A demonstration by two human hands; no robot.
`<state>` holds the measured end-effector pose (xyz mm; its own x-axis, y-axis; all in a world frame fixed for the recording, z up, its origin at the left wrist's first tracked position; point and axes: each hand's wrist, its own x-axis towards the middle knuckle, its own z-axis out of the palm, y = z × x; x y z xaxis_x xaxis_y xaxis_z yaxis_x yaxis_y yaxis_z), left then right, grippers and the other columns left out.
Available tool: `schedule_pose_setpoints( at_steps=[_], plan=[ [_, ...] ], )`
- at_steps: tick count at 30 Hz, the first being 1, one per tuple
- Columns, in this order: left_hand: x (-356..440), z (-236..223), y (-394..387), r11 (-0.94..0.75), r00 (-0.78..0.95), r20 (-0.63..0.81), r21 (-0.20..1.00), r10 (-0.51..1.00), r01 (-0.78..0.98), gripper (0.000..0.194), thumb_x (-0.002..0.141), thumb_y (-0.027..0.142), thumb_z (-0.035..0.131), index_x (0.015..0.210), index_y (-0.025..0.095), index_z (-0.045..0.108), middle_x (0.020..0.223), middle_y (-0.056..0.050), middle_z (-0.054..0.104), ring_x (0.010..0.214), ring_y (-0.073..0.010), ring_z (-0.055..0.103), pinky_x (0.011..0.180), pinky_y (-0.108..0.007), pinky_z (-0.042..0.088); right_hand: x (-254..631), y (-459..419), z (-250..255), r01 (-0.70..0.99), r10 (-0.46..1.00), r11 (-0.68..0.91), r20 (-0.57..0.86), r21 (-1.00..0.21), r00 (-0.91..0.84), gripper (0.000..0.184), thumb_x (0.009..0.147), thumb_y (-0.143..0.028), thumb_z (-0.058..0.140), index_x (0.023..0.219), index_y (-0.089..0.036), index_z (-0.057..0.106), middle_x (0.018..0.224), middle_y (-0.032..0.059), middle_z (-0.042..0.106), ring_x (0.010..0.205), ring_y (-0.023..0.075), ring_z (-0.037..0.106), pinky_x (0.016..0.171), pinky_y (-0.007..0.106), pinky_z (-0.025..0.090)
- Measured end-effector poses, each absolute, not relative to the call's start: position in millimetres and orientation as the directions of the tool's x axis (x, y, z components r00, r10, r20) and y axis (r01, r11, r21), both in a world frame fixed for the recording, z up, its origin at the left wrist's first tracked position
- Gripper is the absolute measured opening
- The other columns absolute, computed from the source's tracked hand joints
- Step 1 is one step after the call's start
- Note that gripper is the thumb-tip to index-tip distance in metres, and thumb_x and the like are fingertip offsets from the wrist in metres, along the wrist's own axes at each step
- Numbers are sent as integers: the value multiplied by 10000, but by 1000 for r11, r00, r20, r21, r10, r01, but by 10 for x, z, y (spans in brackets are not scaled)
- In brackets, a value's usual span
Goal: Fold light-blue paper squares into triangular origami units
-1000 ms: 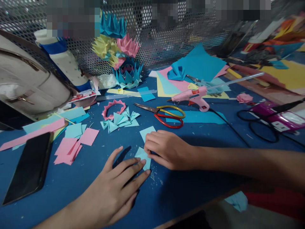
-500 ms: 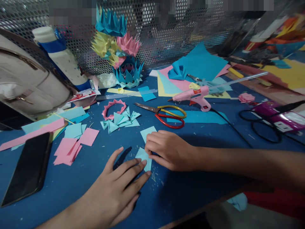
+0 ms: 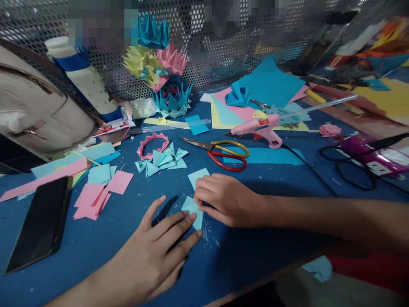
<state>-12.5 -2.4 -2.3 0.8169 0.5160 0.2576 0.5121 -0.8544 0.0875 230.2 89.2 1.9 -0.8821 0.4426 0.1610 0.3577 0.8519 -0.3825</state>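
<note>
My left hand [image 3: 162, 243] lies flat and spread on the blue table, its fingertips on a light blue piece of paper [image 3: 192, 206] that looks partly folded. My right hand [image 3: 225, 200] has its fingers curled together at the right edge of that same paper; what its fingertips pinch is hidden. A second light blue paper [image 3: 197, 175] lies just beyond, partly under the right knuckles. Farther back are several folded light blue pieces [image 3: 164, 161], touching a pink zigzag paper ring [image 3: 153, 146].
Scissors [image 3: 217, 150] and a pink glue gun [image 3: 258, 128] with a trailing cord lie beyond my hands. Pink paper squares [image 3: 91, 202] and a phone [image 3: 40, 221] are at left. Folded paper flowers [image 3: 156, 64] stand behind, near a bottle [image 3: 83, 81] and a bag [image 3: 38, 98].
Both hands and the light blue paper stay practically in place. Only a slight shift of the camera view shows.
</note>
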Motion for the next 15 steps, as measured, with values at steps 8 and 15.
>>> schedule_pose_setpoints(
  at_steps=[8,15],
  plan=[
    [-139,-15,-22,-862,826,251,95,505,498,420,1002,261,481,1413,210,554,1347,-102,623,1296,-277,528,1217,-607,7,2312,896,23,355,438,854,157,-381,-885,102,940,-189,491,875,-161,566,889,48,577,734,166,417,703,305,294],
    [-133,-12,-32,-854,816,259,94,516,511,404,1011,252,467,1397,189,566,1361,-90,618,1291,-257,527,1225,-592,-6,2309,895,16,355,439,852,157,-384,-885,96,937,-193,502,878,-161,571,890,45,577,725,165,410,696,306,288]
  ],
)
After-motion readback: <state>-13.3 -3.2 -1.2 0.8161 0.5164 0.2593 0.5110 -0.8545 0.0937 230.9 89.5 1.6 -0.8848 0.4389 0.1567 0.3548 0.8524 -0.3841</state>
